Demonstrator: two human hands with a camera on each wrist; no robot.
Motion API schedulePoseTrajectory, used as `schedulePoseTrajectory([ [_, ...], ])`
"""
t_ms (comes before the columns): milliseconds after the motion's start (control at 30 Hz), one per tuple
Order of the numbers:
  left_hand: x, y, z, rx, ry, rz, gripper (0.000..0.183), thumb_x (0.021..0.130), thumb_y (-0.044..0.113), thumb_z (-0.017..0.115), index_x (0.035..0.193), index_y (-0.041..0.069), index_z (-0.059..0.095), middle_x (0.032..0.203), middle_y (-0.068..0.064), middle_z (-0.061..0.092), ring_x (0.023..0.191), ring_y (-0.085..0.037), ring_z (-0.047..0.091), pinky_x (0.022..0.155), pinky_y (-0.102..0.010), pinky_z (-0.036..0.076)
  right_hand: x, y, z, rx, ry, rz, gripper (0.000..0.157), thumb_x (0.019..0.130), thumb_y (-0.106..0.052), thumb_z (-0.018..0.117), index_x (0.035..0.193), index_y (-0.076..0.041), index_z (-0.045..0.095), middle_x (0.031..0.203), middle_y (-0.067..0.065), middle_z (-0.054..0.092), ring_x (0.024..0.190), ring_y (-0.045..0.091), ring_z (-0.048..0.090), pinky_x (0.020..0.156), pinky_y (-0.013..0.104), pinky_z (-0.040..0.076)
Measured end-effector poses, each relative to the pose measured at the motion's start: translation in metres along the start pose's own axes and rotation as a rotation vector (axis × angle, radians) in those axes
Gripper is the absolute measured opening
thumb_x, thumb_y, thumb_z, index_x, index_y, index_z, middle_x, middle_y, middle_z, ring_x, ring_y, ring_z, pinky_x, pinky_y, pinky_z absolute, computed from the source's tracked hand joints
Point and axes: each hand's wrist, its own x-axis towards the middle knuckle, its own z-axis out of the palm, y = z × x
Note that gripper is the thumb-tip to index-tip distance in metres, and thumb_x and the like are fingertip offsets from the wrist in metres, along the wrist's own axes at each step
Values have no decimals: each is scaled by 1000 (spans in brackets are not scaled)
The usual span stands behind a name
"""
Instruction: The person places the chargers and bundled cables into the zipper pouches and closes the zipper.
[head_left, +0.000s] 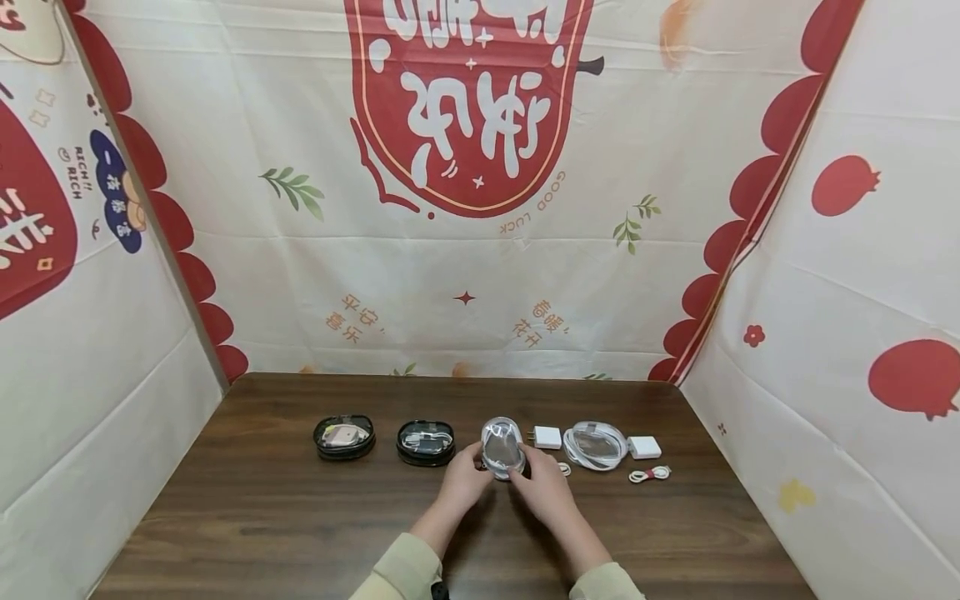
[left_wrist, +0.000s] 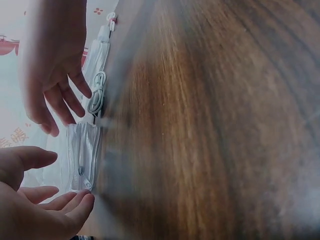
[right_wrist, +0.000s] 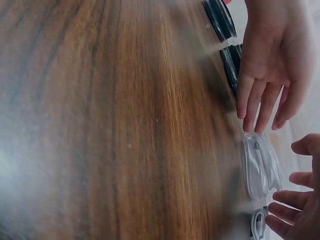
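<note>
Closest in, I have the left hand (head_left: 463, 482) and right hand (head_left: 545, 486) flanking the clear pouch (head_left: 502, 446) on the table (head_left: 285, 525), fingers relaxed and uncurled. An uneven push, I judge, could skid it rightward into the white cable (head_left: 565, 469) or the charger (head_left: 548, 437). Its long axis points away, toward the backdrop (head_left: 420, 267).

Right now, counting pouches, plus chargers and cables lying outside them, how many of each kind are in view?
Black-trimmed pouches: 2
Clear pouches: 2
White chargers: 2
White cables: 2
Total: 8
</note>
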Motion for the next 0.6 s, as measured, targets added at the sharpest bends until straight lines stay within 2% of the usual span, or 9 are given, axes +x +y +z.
schedulePoseTrajectory([
  [100, -2, -1, 0, -22, 0, -13, 51, 75, -6, 66, 126, -10, 57, 104, -20, 67, 88, -29, 63, 69, -32, 52, -5, -3, -1, 13, -8, 10, 43, 87, -18, 68, 124, 5, 61, 116, 20, 65, 111, 39, 57, 95, 54, 44],
  [200, -7, -2, -1, -36, 8, -20, 52, 73, -9, 64, 125, -11, 57, 106, -22, 66, 89, -29, 63, 69, -32, 53, -13, -6, -2, 55, -21, 27, 45, 88, -18, 68, 125, 6, 59, 120, 22, 63, 115, 41, 55, 98, 55, 41],
  [400, -18, -2, -5, -81, 21, -16, 50, 72, -14, 62, 122, -14, 58, 108, -26, 65, 89, -33, 64, 75, -37, 55, -29, -12, -1, 136, -56, 73, 47, 89, -18, 67, 128, 7, 57, 125, 23, 59, 121, 41, 51, 101, 56, 38],
  [600, -30, -4, -14, -126, -26, -21, 47, 75, -14, 64, 121, -16, 56, 113, -28, 63, 91, -37, 64, 76, -39, 55, -39, -21, -1, 145, -74, 37, 48, 88, -17, 68, 127, 9, 57, 122, 24, 61, 118, 42, 52, 99, 57, 39],
])
